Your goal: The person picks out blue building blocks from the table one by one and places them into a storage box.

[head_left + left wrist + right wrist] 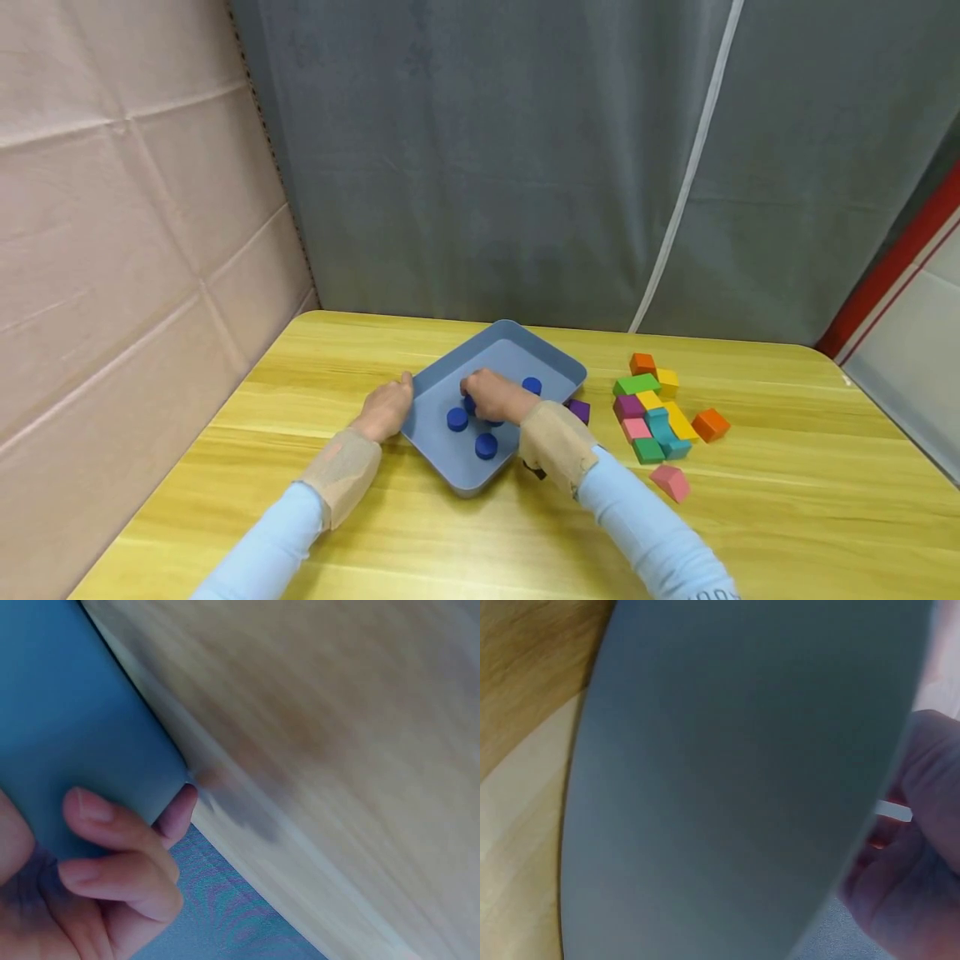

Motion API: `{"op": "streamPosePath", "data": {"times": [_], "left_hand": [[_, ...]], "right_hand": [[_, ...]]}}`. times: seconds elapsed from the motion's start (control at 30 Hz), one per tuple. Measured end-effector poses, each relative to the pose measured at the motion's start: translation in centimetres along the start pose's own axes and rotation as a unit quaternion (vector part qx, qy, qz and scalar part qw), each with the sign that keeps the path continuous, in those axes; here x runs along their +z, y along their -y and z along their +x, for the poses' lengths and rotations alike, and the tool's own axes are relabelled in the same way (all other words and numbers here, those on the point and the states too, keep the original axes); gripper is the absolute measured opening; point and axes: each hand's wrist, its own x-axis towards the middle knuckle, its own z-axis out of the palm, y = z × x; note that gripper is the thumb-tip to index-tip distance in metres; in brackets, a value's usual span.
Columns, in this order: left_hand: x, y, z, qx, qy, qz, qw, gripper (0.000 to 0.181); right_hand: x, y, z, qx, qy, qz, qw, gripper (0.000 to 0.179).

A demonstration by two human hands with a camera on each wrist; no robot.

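Note:
A shallow blue-grey tray lies turned at an angle on the wooden table, with several blue discs in it. My left hand grips its left wall, the thumb at the rim. In the left wrist view, curled fingers lie against the tray's outer side. Inside the tray, my right hand has its fingers curled down at a blue disc, which they partly cover and appear to pinch. Other blue discs lie around it. The tray wall hides much of this hand in the right wrist view.
Right of the tray, coloured blocks lie in a loose cluster. An orange block and a pink block lie apart from it. One purple block sits close beside the tray, near the right wrist. A grey curtain hangs behind the table.

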Motion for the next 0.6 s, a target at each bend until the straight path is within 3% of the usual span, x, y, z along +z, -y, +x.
{"op": "streamPosePath", "data": {"times": [0.3,0.6], "left_hand": [[-0.04,-0.1,-0.12,-0.005,0.001,-0.002,1.0,0.029],[-0.12,-0.03,0.02,-0.002,0.001,-0.004,1.0,0.028]], "right_hand": [[-0.07,0.06,-0.21,0.002,0.005,0.009,0.9999,0.036],[-0.26,-0.39,-0.91,-0.013,-0.019,0.006,0.9997,0.033]]}}
